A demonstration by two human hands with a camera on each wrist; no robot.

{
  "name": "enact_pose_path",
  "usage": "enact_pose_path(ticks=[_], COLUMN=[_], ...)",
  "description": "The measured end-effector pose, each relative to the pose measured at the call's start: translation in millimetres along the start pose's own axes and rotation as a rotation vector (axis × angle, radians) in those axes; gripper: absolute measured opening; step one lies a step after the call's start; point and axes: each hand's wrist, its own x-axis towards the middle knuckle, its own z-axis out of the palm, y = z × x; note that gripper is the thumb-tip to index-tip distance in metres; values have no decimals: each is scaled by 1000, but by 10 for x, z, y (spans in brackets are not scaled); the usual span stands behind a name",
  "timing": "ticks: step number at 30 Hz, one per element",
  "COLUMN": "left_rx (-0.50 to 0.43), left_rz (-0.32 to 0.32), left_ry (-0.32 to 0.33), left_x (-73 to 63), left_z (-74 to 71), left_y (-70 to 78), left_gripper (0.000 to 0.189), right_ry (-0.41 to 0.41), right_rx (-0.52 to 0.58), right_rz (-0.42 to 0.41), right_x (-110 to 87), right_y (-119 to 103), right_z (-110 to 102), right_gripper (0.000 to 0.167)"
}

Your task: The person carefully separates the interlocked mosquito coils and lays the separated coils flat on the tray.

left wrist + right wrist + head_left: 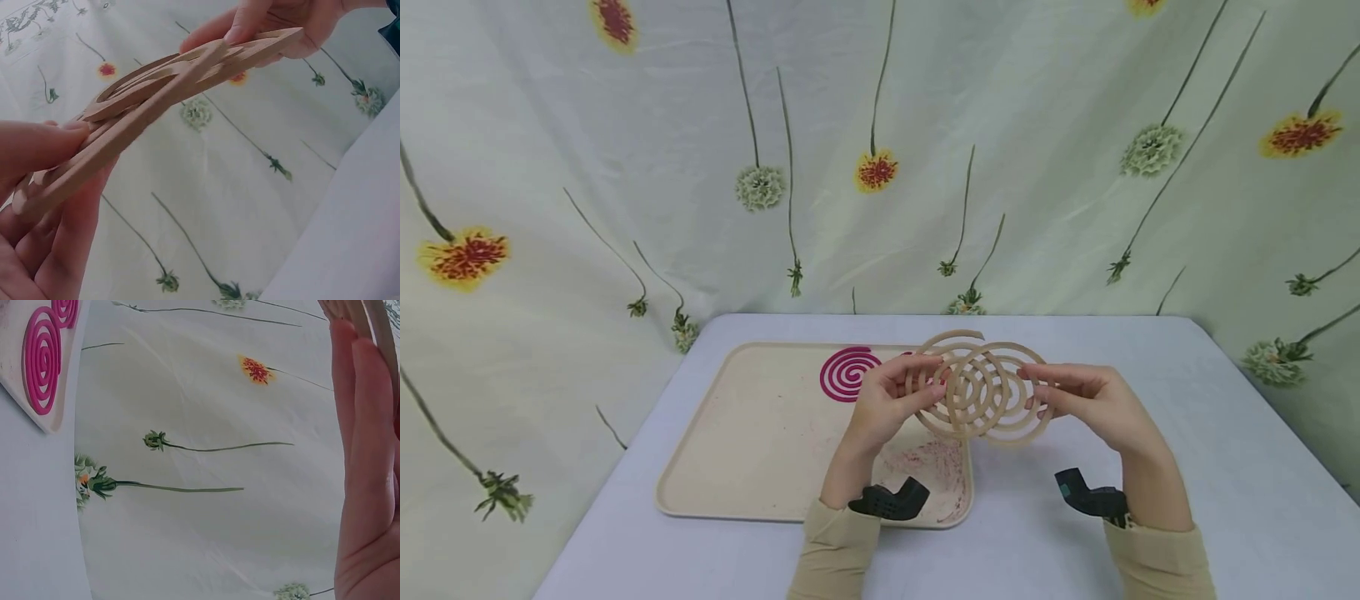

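Note:
Two tan mosquito coils are held up together above the tray's right edge, overlapping with their rings looped across each other. My left hand (878, 404) pinches the left tan coil (953, 335) between thumb and fingers. With thumb and fingertips, my right hand (1093, 398) grips the outer ring of the right tan coil (1017, 347). In the left wrist view the tan coils (134, 122) appear nearly edge-on, stretched between both hands and crossing at a slant. Only the fingers (375, 419) and a bit of tan coil show at the right wrist view's edge.
A beige tray (737, 450) lies on the white table (1150, 375), with reddish crumbs (936, 467) near its front right corner. A pink coil (850, 375) lies at its back; another pink coil (64, 314) shows in the right wrist view. A flowered cloth (1037, 125) hangs behind.

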Motion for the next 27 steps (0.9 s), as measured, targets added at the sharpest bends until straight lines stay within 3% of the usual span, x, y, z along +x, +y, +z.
enact_pose_path(ticks=[4,8,11,14,16,21,27], left_rx=[-13,-29,-39,-46,-54,-67,-29], left_rz=[-4,37,63,70,68,46,8], left_ry=[138,250,297,320,330,330,219], left_x=[8,16,20,25,26,19,6], left_z=[29,49,56,61,61,35,-14], left_y=[19,31,35,42,49,59,58], left_gripper=[30,29,29,29,29,30,30], right_ry=[180,395,541,604,583,407,193], right_rx=[51,173,293,343,323,199,64], right_rz=[1,-3,-19,-40,-50,-80,-45], right_x=[54,156,224,256,253,187,119], right_y=[25,37,37,41,46,36,6], right_z=[124,315,458,548,560,443,260], right_gripper=[30,30,31,29,26,25,26])
